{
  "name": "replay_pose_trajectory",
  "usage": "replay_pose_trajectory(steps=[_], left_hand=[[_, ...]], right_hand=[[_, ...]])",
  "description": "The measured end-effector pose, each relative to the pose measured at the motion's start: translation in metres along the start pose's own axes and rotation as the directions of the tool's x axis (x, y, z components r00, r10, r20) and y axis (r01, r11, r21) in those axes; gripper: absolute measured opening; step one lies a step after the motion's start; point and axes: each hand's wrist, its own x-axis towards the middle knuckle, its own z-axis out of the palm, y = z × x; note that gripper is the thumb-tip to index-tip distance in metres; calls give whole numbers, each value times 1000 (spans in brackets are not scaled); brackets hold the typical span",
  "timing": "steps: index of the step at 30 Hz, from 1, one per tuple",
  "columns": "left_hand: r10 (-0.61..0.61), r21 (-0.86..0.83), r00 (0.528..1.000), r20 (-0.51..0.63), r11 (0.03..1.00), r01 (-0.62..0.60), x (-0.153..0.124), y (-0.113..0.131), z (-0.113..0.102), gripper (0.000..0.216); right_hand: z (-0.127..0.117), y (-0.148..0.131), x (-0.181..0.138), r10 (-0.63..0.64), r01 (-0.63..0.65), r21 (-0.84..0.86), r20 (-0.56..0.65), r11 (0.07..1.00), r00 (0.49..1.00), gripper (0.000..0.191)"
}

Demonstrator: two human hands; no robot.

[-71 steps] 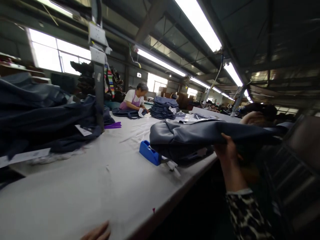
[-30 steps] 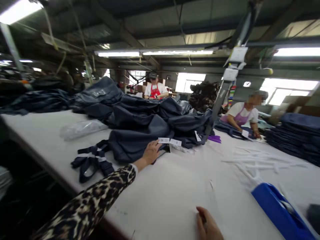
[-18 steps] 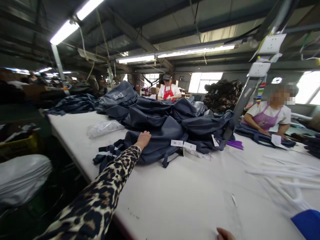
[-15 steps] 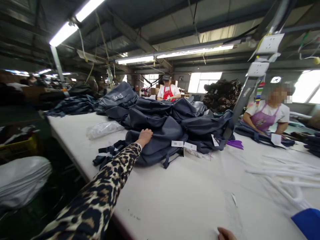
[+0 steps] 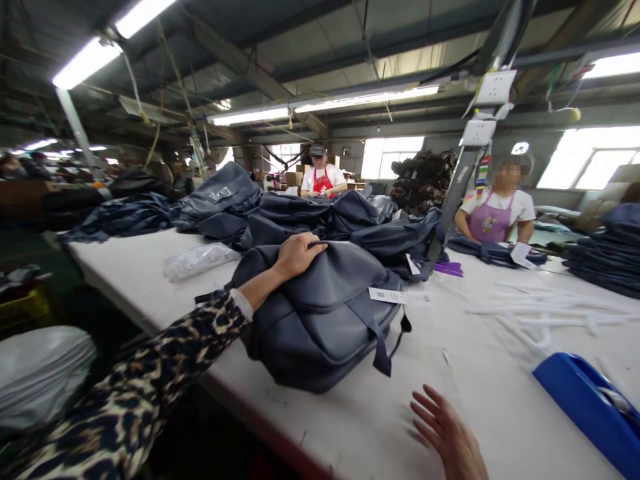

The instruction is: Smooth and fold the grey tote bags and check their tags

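Note:
A dark blue backpack (image 5: 320,320) lies at the front of the white table, tilted toward me. My left hand (image 5: 300,255) grips the top of it, thumb and fingers closed on the fabric. A printed white tag (image 5: 387,295) hangs from its side, and a loose strap (image 5: 383,353) trails from its lower right. My right hand (image 5: 447,427) is above the table to the right of the bag, fingers spread, holding nothing and not touching the bag.
More dark blue bags (image 5: 295,210) are heaped behind. A clear plastic bag (image 5: 200,260) lies left, white tubes (image 5: 540,310) and a blue holder (image 5: 583,400) right. A stack of dark pieces (image 5: 607,250) stands far right. Two people work across the table.
My left hand has pulled one backpack off the heap toward me. My right hand has risen into view from the bottom edge, fingers spread. The view has turned slightly right.

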Motion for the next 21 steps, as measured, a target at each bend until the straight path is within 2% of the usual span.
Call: replay_pose_trajectory(steps=[2, 4, 5, 7, 9, 11, 13, 15, 17, 18, 19, 21], left_hand=[[18, -153, 999, 40, 988, -12, -43, 24, 4, 31], [97, -292, 979, 177, 955, -42, -88, 52, 11, 27], [172, -326, 943, 285, 943, -74, -108, 66, 14, 25], [315, -331, 823, 473, 929, -165, -140, 89, 15, 22], [389, -296, 728, 564, 919, -261, -157, 107, 8, 22], [415, -274, 704, 576, 910, -312, -162, 119, -5, 23], [443, -331, 690, 572, 895, -300, -163, 131, -21, 25], [501, -489, 650, 571, 844, -220, -165, 143, -32, 25], [596, -681, 583, 552, 726, -97, -168, 152, -33, 25], [635, -746, 575, 516, 663, -63, -169, 153, -28, 24], [654, -780, 592, 471, 622, -67, -169, 150, -21, 24], [620, -748, 692, 370, 641, -175, -164, 130, 1, 21]], right_hand=[[19, -8, -16, 100, -111, 168, 71, 980, 992, 82], [29, -5, -30, 149, -145, 174, -7, 974, 989, 83], [30, 0, -36, 160, -147, 158, -75, 976, 984, 84], [23, 8, -47, 180, -156, 146, -165, 977, 970, 87], [10, 7, -53, 178, -154, 132, -194, 979, 965, 90], [-6, -9, -53, 137, -127, 70, -181, 989, 974, 85], [-22, -39, -41, 96, -100, -30, -115, 995, 989, 74], [-39, -75, -18, 74, -75, -145, -10, 987, 997, 66], [-53, -108, 12, 53, -8, -305, 143, 952, 988, 68], [-58, -122, 28, 23, 53, -432, 168, 900, 985, 69], [-61, -133, 41, -31, 115, -555, 159, 824, 987, 68], [-64, -147, 54, -184, 203, -742, 108, 639, 977, 66]])
